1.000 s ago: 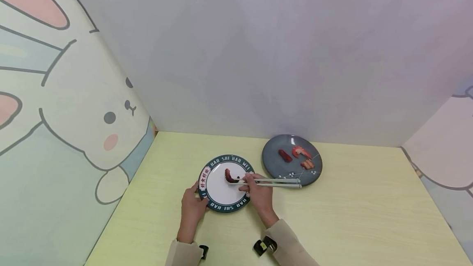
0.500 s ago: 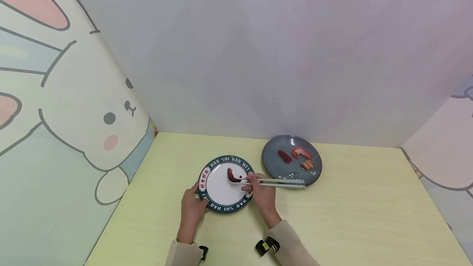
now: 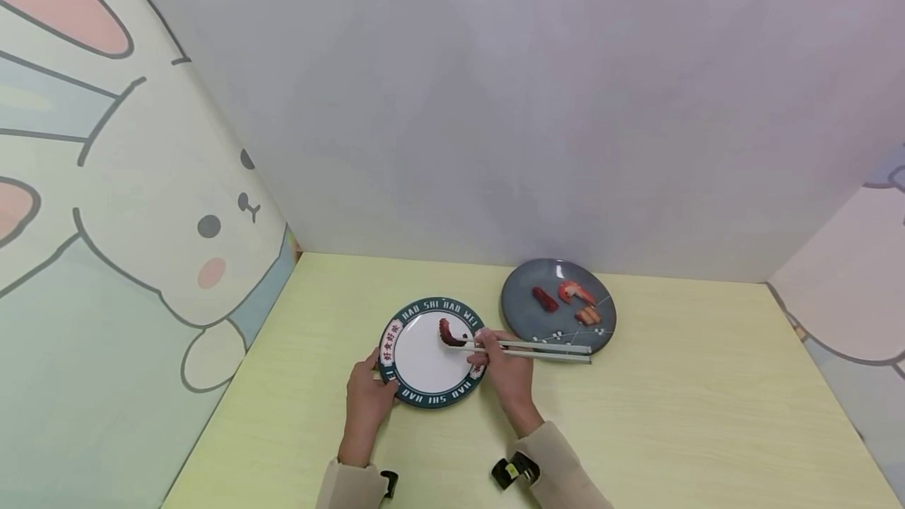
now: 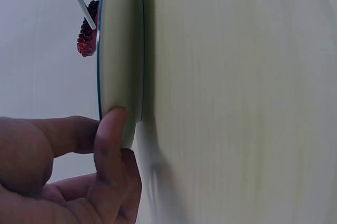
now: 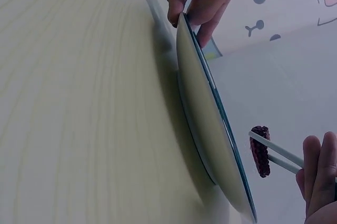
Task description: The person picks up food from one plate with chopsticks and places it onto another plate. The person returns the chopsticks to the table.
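In the head view, my left hand (image 3: 371, 397) grips the near-left rim of a white plate (image 3: 424, 368) with a dark green lettered border. The left wrist view shows its thumb and fingers (image 4: 110, 139) pinching that rim. My right hand (image 3: 511, 377) holds a pair of pale chopsticks (image 3: 547, 346) over the plate's right side. Between the chopstick tips is a dark red, curled piece of octopus tentacle (image 3: 445, 332) with knobbly suckers. From the right wrist, the tentacle (image 5: 259, 153) shows apart from the plate's face, held up by the tips.
A blue-grey plate (image 3: 519, 313) with small painted blossoms stands behind and to the right. On it lie a shrimp (image 3: 576, 291), a dark red oblong piece (image 3: 545, 299) and a brownish striped piece (image 3: 588, 316). The pale wood table (image 3: 679, 399) meets a grey wall (image 3: 452, 140) at the back.
My right hand has drifted slightly to the right, carrying the chopsticks and the tentacle piece along. My left hand and both plates stay practically where they were.
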A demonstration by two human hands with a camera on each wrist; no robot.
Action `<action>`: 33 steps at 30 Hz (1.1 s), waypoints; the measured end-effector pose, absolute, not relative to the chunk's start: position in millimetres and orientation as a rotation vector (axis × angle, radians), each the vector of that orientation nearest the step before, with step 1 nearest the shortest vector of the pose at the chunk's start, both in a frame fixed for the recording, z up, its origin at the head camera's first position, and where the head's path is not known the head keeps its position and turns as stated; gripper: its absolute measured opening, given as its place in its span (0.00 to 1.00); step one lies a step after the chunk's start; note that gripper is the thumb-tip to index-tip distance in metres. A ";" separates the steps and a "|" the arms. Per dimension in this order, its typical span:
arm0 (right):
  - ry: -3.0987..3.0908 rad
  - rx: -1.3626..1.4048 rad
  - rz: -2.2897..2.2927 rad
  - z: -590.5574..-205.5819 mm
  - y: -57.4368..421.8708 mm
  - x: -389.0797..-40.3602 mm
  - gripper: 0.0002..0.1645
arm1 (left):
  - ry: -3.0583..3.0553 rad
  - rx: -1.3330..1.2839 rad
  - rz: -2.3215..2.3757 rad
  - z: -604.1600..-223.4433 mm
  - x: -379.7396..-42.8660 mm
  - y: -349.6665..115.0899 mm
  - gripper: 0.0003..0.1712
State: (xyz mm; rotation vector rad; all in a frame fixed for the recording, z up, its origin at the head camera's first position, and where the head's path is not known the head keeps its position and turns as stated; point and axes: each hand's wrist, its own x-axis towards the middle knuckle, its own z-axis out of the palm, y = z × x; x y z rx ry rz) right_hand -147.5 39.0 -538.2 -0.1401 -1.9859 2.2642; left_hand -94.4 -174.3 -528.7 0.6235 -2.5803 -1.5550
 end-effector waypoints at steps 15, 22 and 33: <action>-1.999 -0.192 2.254 -532.2 51.7 -147.2 0.15 | -2.592 0.603 -1.521 -530.5 -94.8 -174.3 0.43; -1.979 -0.183 2.252 -530.6 58.6 -148.7 0.17 | -2.593 0.612 -1.525 -531.4 -95.0 -174.5 0.43; -1.989 -0.255 2.206 -529.4 69.7 -149.6 0.21 | -2.592 0.618 -1.535 -530.4 -94.2 -173.9 0.44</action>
